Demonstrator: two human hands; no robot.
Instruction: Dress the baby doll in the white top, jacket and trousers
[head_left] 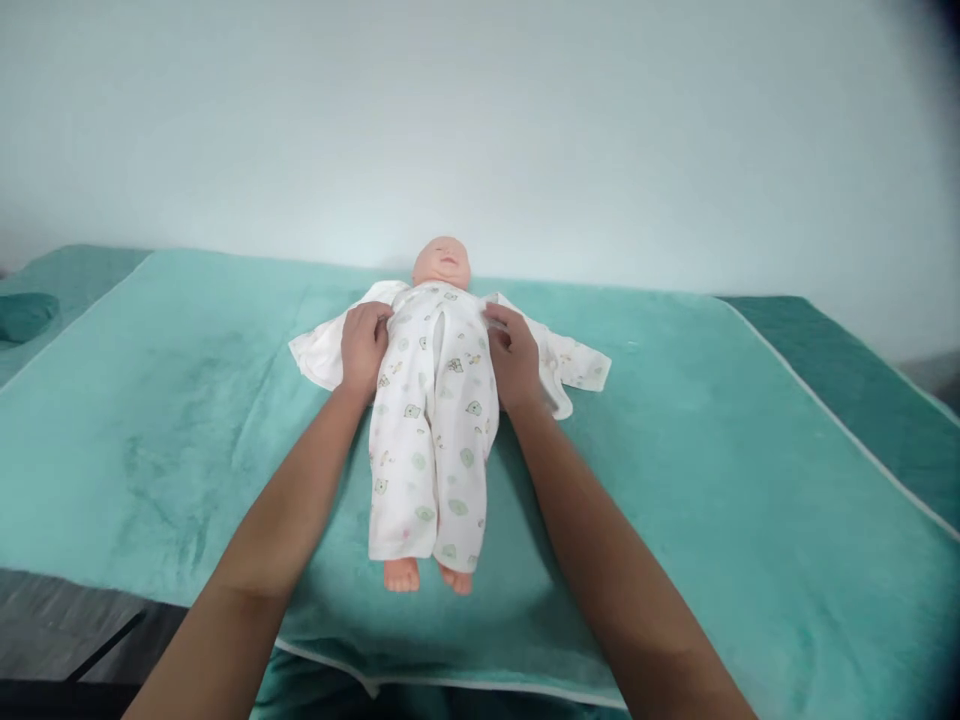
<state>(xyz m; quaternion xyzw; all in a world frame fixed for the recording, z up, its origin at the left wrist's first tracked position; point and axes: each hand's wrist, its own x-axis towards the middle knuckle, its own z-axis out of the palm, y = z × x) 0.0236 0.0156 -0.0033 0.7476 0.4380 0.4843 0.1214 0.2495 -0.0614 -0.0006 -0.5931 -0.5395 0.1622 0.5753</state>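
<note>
Between the two hands, doll (442, 264) on its back in patterned trousers (431, 430). Left hand (514, 355) and right hand (365, 345) half-curled, touching trousers' upper sides; grip on cloth cannot be told.

I can read no text, label, brand, number or sign anywhere in my view; the printed trousers (431, 430) and the white jacket (574, 362) carry only small pictures and leaf-like shapes, with no lettering that I can make out.
</note>
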